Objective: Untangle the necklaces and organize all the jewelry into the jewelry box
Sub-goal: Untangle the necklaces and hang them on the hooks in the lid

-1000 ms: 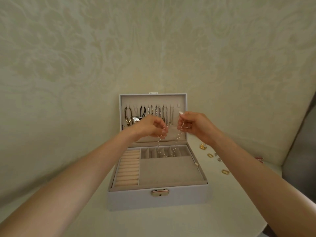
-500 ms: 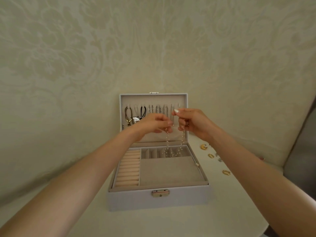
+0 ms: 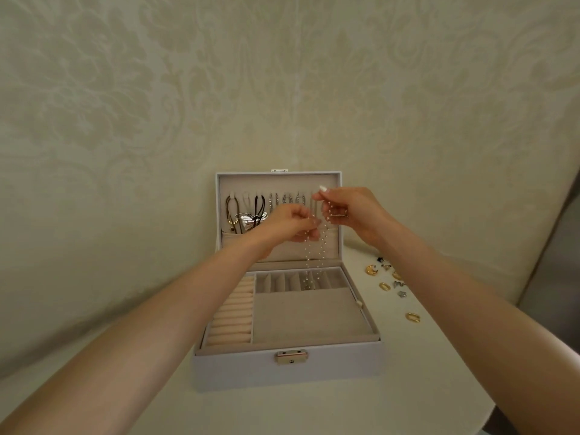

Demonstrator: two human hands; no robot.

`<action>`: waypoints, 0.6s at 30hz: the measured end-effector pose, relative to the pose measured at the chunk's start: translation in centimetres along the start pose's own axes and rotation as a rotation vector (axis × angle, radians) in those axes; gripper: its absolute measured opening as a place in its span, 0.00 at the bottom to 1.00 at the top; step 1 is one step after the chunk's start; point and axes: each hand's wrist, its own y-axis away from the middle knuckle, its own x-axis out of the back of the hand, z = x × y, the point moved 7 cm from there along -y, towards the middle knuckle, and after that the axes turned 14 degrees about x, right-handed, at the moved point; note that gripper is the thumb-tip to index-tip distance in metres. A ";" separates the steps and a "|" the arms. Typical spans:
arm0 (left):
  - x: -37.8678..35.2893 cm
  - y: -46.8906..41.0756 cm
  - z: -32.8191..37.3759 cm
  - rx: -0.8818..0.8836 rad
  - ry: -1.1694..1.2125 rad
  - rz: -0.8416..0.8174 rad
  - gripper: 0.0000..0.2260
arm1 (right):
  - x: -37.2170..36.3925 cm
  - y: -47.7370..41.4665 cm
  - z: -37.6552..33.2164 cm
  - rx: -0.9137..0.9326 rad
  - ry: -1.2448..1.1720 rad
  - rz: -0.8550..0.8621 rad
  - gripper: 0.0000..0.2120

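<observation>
Head view, the only one. In the centre of the frame, pinched between the left hand (image 3: 295, 222) and the right hand (image 3: 348, 211): a pearl necklace (image 3: 314, 255), hanging in two thin strands in front of the open lid (image 3: 279, 180) of the jewelry box (image 3: 288, 373). Low end dangling over the small rear compartments, right of centre. Fingers of both hands curled and gripping the strand, with nothing let go.

Against a second ago: both hands lifted higher and drawn closer together, the two strands pulled nearer each other. Right index fingertip now up at the right end of the hook row in the lid. Hard to say at this size whether already touching a hook or only near it.

Reads as hanging rather than untangling. Looks free of knots and ready to be looped up beside the hung necklaces (image 3: 260, 208) at the left and middle of the lid. Not yet hooked, though.

To the right of the box, on the white table (image 3: 314, 412): loose earrings (image 3: 385, 286) in gold and silver, still outside it. At the lower left of the tray, ring rolls (image 3: 233, 312) with nothing visible on them. Likely a fair stretch of sorting left once this strand is up.
</observation>
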 end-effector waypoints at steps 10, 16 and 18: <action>1.1 -3.1 2.3 -0.054 -0.015 0.476 0.13 | 3.0 -3.1 -0.2 0.129 0.622 0.231 0.07; 1.3 -3.7 2.8 -0.031 -0.015 0.701 0.15 | 3.6 -3.5 0.2 0.158 0.820 0.368 0.07; 1.3 -3.8 2.8 -0.012 -0.003 0.736 0.14 | 3.6 -3.8 0.3 0.161 0.811 0.398 0.08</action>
